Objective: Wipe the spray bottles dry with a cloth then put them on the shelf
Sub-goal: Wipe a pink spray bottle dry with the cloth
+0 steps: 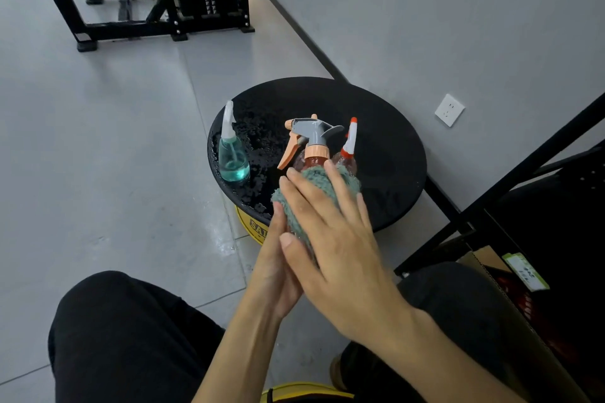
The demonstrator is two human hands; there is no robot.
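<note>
Teal fleecy cloth (314,193) is wrapped round the body of an orange-and-grey trigger spray bottle (309,141), held above the near edge of a round black tabletop (386,154) beaded with water. The right hand (340,258) presses the cloth with fingers spread flat, while the left hand (278,271) cups the bottle from beneath, fingers curled. On the tabletop stand a blue-green bottle (233,157) at left and a red-capped bottle (348,149) just behind the held one; a black shelf frame (510,180) rises at right.
</note>
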